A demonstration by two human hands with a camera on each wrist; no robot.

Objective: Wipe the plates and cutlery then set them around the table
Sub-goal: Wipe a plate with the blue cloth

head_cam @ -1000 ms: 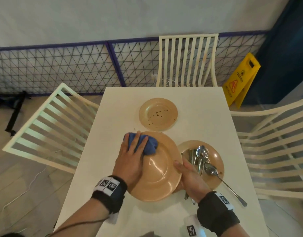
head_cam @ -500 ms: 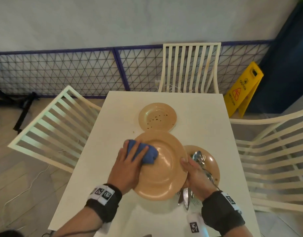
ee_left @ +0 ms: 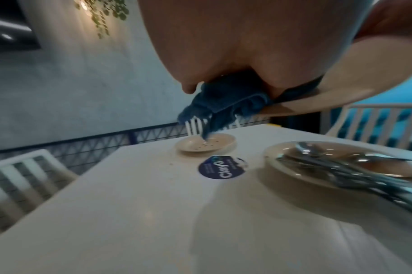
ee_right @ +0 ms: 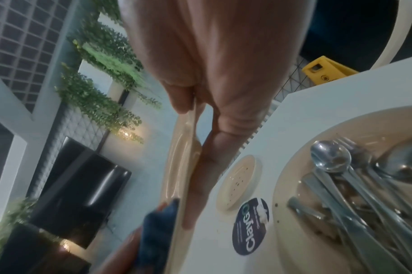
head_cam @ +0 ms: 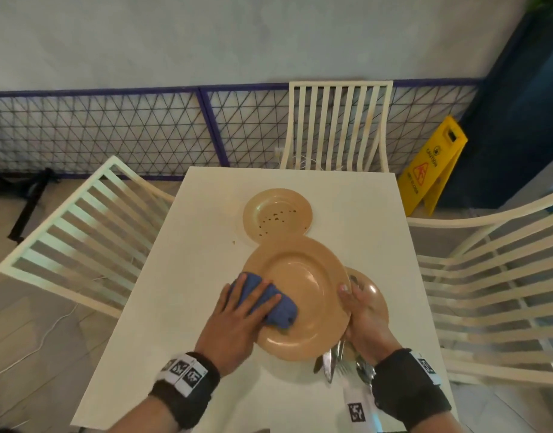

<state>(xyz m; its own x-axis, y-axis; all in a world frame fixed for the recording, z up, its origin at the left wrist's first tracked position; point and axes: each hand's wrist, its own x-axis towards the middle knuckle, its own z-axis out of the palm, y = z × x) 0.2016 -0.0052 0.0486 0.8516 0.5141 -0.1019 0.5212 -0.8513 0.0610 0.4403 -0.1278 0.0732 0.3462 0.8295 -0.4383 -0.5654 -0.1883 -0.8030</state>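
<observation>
Soft, even light is filling the sharp but edge-bowed head view, while both wrist views are running dimmer and smeared, a warm wall lamp (ee_right: 127, 133) is glowing, and glare is glinting off the blurred cutlery (ee_left: 355, 172).

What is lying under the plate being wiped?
The raised plate hovers over bare table with a round dark sticker. Its right edge overlaps the cutlery plate in the head view; nothing else shows beneath.
</observation>
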